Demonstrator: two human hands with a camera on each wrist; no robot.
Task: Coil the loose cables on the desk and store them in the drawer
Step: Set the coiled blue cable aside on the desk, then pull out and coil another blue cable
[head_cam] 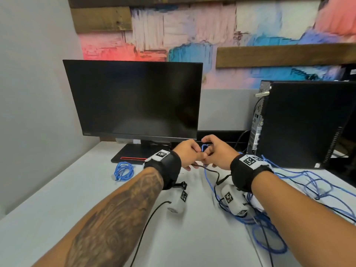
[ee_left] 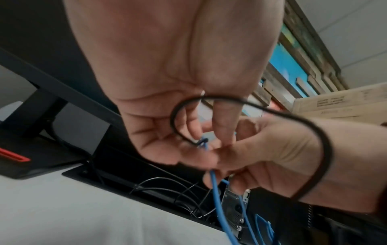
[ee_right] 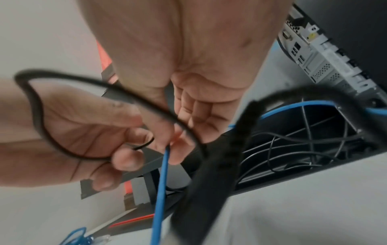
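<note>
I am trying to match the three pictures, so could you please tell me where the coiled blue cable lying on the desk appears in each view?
Head: the coiled blue cable lies on the desk, left of the left hand, beside the monitor base.
Left wrist: not in it.
Right wrist: at the bottom left edge, partly cut off.
Shared landmark: the red stripe on the monitor base.
</note>
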